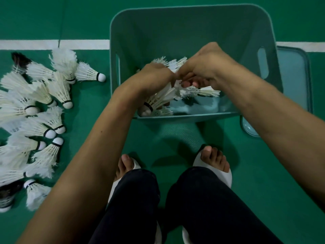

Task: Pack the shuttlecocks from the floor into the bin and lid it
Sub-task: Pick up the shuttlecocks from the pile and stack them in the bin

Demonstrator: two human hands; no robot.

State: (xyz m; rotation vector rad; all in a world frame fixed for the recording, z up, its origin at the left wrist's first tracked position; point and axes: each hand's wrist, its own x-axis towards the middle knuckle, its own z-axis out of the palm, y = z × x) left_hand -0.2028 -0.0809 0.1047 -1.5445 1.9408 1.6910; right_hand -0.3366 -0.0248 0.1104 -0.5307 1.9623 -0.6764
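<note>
On green floor [263,173] (1 white line [84,44]), bin [175,29]

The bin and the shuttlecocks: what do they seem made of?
The bin looks like moulded teal plastic, smooth with a faint sheen and cut-out handles. The shuttlecocks look like white feathers, frayed at the tips, on rounded pale bases, perhaps cork.

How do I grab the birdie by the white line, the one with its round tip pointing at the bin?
Pinch the shuttlecock by its cork, coming from the bin side. It lies on its side with the cork free toward the bin, while its feathers press against the pile and probably crush easily.
</note>
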